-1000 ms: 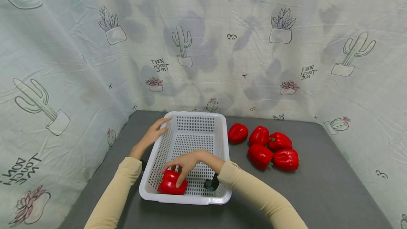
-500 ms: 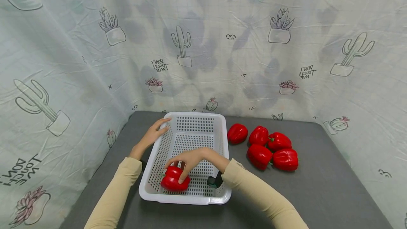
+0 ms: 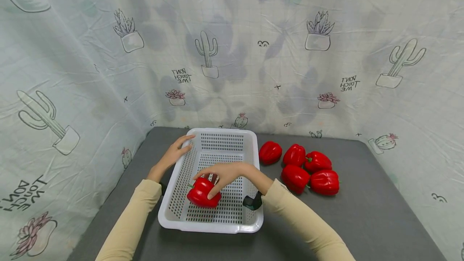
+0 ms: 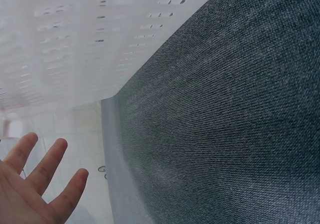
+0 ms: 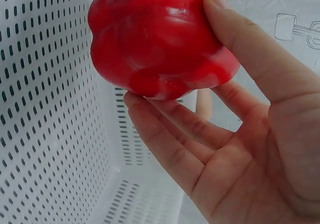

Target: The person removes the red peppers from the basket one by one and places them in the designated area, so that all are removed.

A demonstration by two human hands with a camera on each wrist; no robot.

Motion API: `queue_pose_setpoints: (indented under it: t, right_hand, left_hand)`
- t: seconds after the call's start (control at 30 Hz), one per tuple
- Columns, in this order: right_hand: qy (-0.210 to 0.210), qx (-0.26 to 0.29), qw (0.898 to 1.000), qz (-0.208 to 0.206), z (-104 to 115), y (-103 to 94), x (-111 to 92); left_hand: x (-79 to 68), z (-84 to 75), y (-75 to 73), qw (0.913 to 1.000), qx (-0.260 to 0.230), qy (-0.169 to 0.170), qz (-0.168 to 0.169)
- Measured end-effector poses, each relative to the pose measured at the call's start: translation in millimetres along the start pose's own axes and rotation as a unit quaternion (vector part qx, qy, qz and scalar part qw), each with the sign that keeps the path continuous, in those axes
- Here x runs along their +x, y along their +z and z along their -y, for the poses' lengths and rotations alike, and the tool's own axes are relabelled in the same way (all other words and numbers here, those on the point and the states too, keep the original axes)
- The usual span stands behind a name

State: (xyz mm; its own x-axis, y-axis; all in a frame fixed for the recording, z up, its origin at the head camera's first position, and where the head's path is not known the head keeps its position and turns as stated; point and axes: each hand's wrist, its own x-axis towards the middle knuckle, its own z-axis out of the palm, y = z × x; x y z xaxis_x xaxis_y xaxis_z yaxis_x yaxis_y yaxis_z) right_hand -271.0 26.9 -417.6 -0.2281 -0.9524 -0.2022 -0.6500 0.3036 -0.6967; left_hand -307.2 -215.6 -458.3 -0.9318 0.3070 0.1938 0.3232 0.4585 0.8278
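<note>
My right hand (image 3: 228,172) grips a glossy red bell pepper (image 3: 201,195) with a green stem, inside the front left part of a white perforated basket (image 3: 203,226). In the right wrist view the thumb presses one side of the pepper (image 5: 160,38) and the fingers of the hand (image 5: 245,154) support the other, with the basket's slotted surfaces beyond. My left hand (image 3: 172,157) rests at the basket's left rim, fingers reaching over it. The left wrist view shows that hand (image 4: 37,189) with straight, spread fingers beside the basket's outer wall (image 4: 75,43).
Right of the basket, several more red peppers (image 3: 296,178) lie on the dark grey table (image 3: 366,212), one (image 3: 270,152) close to the basket's rim. A pale curtain (image 3: 246,71) with cactus drawings hangs behind and along the sides.
My right hand has raised the red pepper from the basket's front left corner and carried it slightly back and right. The left hand has stayed at the rim.
</note>
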Motion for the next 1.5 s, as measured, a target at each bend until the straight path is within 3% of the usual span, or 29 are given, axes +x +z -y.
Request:
queue_pose_setpoints:
  t: [0.23,0.37,0.47,0.6,0.73,0.83,1.1,1.33,1.5]
  right_hand:
    - [0.009,-0.002,0.999,-0.031,1.1,-3.7,-14.6]
    - [0.016,-0.003,0.998,-0.056,-0.2,-6.2,-24.3]
    - [0.021,0.002,0.997,-0.077,-0.2,-8.3,-31.7]
    - [0.022,0.007,0.995,-0.1,-0.2,-11.6,-40.8]
    - [0.024,-0.001,0.993,-0.117,-1.9,-14.5,-49.6]
    - [0.031,0.005,0.991,-0.127,-3.3,-16.0,-56.0]
    - [0.059,0.023,0.985,-0.162,-7.0,-18.0,-74.4]
    - [0.052,0.009,0.98,-0.192,-13.8,-17.8,-90.5]
    - [0.068,0.002,0.973,-0.219,-17.3,-16.6,-105.0]
  left_hand:
    - [0.4,-0.8,-0.7,1.0,-0.002,0.004,0.001]
    - [6.9,18.4,1.3,0.9999,0.005,0.013,-0.005]
    - [7.7,20.2,1.4,0.9998,0.003,0.018,-0.009]
    - [0.8,-1.7,-0.7,0.9999,-0.003,0.012,-0.006]
    - [0.0,-4.3,-1.2,0.9999,0.009,0.01,-0.006]
    - [2.1,-0.2,-1.5,0.9999,0.005,0.013,-0.008]
    - [11.4,33.2,1.1,0.9996,0.009,0.022,-0.016]
    - [10.1,41.4,3.6,0.9974,-0.003,0.066,-0.027]
    - [11.8,39.6,3.2,0.9989,0.0,0.042,-0.021]
